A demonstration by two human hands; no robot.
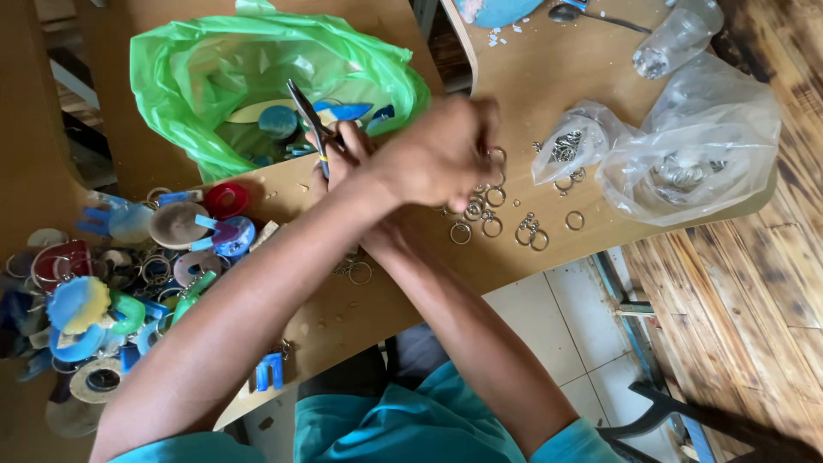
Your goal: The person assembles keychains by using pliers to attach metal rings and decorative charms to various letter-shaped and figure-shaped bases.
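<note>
My arms cross over a wooden table (369, 309). My left hand (437, 154) reaches over to the right, blurred, with its fingertips closed on a metal key ring (496, 158) at the top of a scatter of loose key rings (493, 225). My right hand (341, 156) lies under the left forearm and grips dark pliers (306, 113) with yellow-blue handles, jaws pointing up toward a green plastic bag (257, 77).
The green bag holds flat blue and cream pieces. A heap of colourful resin key-chain pieces (111, 283) covers the table's left side. Clear plastic bags of rings (686, 154) lie at the right, a clear cup (677, 39) and a spoon (591, 15) behind. Tiled and plank floor shows below.
</note>
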